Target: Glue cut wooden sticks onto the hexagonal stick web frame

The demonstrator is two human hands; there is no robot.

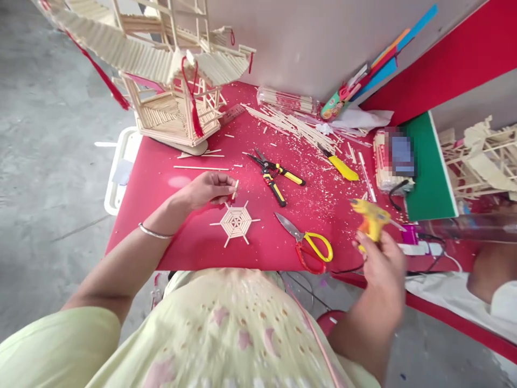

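Observation:
Between the fingertips of my left hand (pixel 212 189) is a short wooden stick (pixel 235 189), held nearly upright. Just below it, a web-shaped hexagonal piece made of thin sticks (pixel 236 222) lies flat on the red table (pixel 177 253). My right hand (pixel 382 256) is closed around the handle of a yellow hot glue gun (pixel 374 218), raised at the table's right side with its nozzle pointing left. Scissors (pixel 309 245) with one red and one yellow handle lie between the hands. Yellow-and-black pliers (pixel 277 175) rest farther back, their jaws toward the left.
A stick-built pavilion model (pixel 169 102) with red tassels stands at the back left. Loose sticks (pixel 294 126), shavings and a yellow-handled knife (pixel 342 167) lie toward the back right. A green board (pixel 430 167) borders the right side, with another person's arm (pixel 490 269) beyond.

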